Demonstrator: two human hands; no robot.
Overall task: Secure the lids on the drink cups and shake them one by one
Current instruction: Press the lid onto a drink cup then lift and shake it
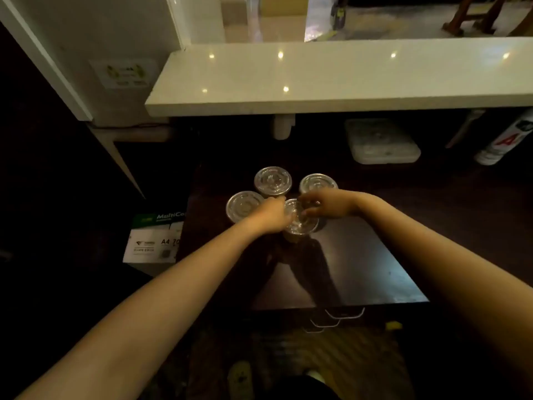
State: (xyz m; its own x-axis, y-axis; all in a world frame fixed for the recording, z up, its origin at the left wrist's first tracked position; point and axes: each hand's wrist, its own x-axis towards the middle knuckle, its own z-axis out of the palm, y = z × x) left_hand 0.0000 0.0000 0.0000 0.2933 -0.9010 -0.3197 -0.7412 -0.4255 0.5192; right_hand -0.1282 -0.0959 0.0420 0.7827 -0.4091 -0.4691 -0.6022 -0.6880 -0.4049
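Note:
Several clear plastic drink cups with clear lids stand in a cluster on a dark cabinet top (360,269). The nearest cup (300,226) sits between my hands. My left hand (272,216) grips its left side and rim. My right hand (323,204) presses on the far right edge of its lid. The left cup (242,204), the far cup (272,180) and the right cup (317,181) stand untouched with lids on. The drink inside the nearest cup looks brownish; the scene is dim.
A white counter ledge (331,79) runs across above the cabinet. A white lidded container (380,141) and a white bottle (501,142) lie at the back right. A box of A4 paper (154,241) stands left of the cabinet. Drawer handles (343,314) show at the front.

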